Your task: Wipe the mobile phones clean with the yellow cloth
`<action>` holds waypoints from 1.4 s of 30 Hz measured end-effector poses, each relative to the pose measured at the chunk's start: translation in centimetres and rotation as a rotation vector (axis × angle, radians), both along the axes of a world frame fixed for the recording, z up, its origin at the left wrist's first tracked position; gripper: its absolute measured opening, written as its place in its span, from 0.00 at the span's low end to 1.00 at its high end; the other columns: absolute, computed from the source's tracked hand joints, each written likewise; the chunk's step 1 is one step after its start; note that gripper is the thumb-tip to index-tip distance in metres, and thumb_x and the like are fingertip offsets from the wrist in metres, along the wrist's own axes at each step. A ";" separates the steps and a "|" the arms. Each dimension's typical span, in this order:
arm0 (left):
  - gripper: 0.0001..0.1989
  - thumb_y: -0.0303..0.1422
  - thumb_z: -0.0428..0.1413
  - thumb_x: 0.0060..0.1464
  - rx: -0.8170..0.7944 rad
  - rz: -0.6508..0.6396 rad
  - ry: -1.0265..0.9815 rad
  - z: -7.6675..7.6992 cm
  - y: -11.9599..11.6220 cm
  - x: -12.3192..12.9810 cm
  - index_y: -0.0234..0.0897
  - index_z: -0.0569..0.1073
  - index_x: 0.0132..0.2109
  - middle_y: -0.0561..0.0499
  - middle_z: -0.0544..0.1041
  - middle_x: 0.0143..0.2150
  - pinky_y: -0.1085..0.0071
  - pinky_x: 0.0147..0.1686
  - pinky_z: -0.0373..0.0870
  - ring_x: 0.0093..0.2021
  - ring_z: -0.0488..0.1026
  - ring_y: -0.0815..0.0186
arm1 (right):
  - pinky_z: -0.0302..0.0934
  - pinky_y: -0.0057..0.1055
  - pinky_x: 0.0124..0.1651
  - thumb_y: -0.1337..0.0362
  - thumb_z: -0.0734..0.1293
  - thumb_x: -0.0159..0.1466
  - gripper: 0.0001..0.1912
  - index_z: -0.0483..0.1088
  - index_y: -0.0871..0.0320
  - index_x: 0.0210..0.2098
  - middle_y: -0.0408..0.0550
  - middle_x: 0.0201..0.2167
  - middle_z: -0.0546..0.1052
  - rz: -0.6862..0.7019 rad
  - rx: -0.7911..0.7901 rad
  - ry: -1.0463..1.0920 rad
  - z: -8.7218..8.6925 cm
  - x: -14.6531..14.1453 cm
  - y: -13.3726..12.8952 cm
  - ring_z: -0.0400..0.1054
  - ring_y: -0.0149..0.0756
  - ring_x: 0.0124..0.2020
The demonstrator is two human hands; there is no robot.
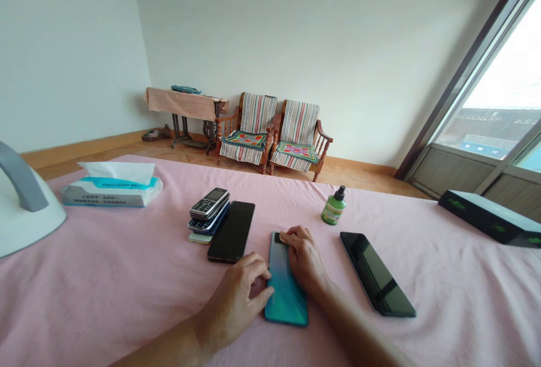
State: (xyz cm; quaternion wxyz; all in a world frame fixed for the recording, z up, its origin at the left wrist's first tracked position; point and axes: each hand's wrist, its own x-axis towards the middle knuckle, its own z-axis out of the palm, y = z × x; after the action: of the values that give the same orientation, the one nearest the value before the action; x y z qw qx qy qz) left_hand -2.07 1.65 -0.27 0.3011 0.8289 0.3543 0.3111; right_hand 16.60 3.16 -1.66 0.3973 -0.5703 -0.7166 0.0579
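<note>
Pink cloth (105,305) covers the counter, matte, softly creased, rucked most at the right. On it, near the middle, a blue phone (289,306) lies flat with its back upward: glossy rounded slab, shading from silvery blue at the far end to teal at the near end, dark camera block (278,238) in the far corner.

Left hand (242,283): half curled, a gap between thumb and fingers, their tips resting at the phone's left edge; not closed around it. Right hand (306,259): arched across the phone's right side, fingers bent, tips at the camera block. Cannot tell whether they pinch anything small there.

Left of the phone, a flat black phone (235,230), glassy, and just beside it a stack of keypad phones (208,210), chunky, with raised keys. Right: a dark-screened device (379,277), its polished face mirroring window bars. Beyond, a squat green bottle (333,212), translucent-looking, with black spray top.

Far left, soft-sided tissue pack (110,194), a thin crumpled sheet standing out of it; near it a smooth white object (31,223) with curved grey handle. Far right, low black box (477,215) with green marks.

Background: two turned-wood armchairs (271,130) with striped woven covers, patterned seat pads.
</note>
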 end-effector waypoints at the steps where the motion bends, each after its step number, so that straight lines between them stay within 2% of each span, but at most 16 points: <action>1: 0.07 0.22 0.58 0.48 -0.001 0.000 -0.002 0.0 0.0 0.0 0.38 0.70 0.34 0.53 0.71 0.36 0.71 0.39 0.64 0.38 0.70 0.64 | 0.61 0.33 0.43 0.82 0.57 0.56 0.21 0.76 0.58 0.36 0.51 0.36 0.71 0.001 0.002 0.001 0.0 0.0 0.2 0.63 0.39 0.39; 8: 0.07 0.22 0.58 0.48 -0.017 0.003 -0.003 0.1 0.1 0.0 0.38 0.70 0.33 0.53 0.70 0.35 0.72 0.36 0.64 0.36 0.70 0.65 | 0.61 0.33 0.44 0.83 0.57 0.55 0.21 0.76 0.57 0.34 0.50 0.36 0.71 0.095 0.006 -0.019 0.3 -0.7 -1.4 0.63 0.38 0.40; 15: 0.07 0.22 0.58 0.48 -0.015 0.001 0.001 0.2 0.0 0.0 0.37 0.70 0.34 0.53 0.71 0.36 0.72 0.37 0.64 0.36 0.70 0.65 | 0.60 0.33 0.43 0.84 0.57 0.55 0.21 0.76 0.59 0.34 0.50 0.36 0.71 0.061 -0.010 -0.061 0.6 -0.8 1.2 0.62 0.38 0.40; 21: 0.07 0.21 0.58 0.48 -0.034 0.002 0.000 0.2 0.0 0.0 0.38 0.70 0.33 0.53 0.71 0.35 0.72 0.37 0.64 0.36 0.70 0.65 | 0.59 0.31 0.42 0.84 0.57 0.54 0.21 0.75 0.58 0.33 0.49 0.36 0.70 0.086 0.001 -0.066 0.5 -1.4 0.0 0.61 0.37 0.40; 27: 0.07 0.21 0.57 0.48 -0.034 -0.004 -0.004 0.5 -0.1 0.0 0.37 0.71 0.34 0.52 0.71 0.36 0.72 0.38 0.64 0.37 0.70 0.64 | 0.59 0.32 0.42 0.84 0.57 0.54 0.21 0.75 0.58 0.30 0.49 0.35 0.70 0.051 0.005 -0.055 0.4 -1.3 1.2 0.61 0.38 0.38; 35: 0.08 0.21 0.57 0.47 -0.036 0.008 0.001 0.2 -0.1 0.0 0.38 0.69 0.32 0.53 0.70 0.35 0.73 0.36 0.64 0.37 0.70 0.64 | 0.60 0.32 0.43 0.84 0.57 0.53 0.20 0.74 0.57 0.30 0.49 0.35 0.69 0.088 -0.003 -0.045 0.4 -2.3 -0.9 0.61 0.38 0.40; 42: 0.07 0.21 0.57 0.47 -0.029 0.007 0.002 0.4 0.0 0.1 0.37 0.71 0.33 0.52 0.71 0.36 0.72 0.37 0.64 0.37 0.70 0.64 | 0.60 0.33 0.43 0.83 0.58 0.54 0.19 0.76 0.59 0.30 0.51 0.35 0.71 0.023 0.022 -0.046 -0.1 -1.9 2.4 0.62 0.39 0.40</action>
State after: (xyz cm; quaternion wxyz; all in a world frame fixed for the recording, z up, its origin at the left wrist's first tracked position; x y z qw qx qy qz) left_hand -1.99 1.62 0.18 0.3114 0.8235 0.3621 0.3062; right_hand 14.66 5.53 -1.79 0.3865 -0.5588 -0.7326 0.0415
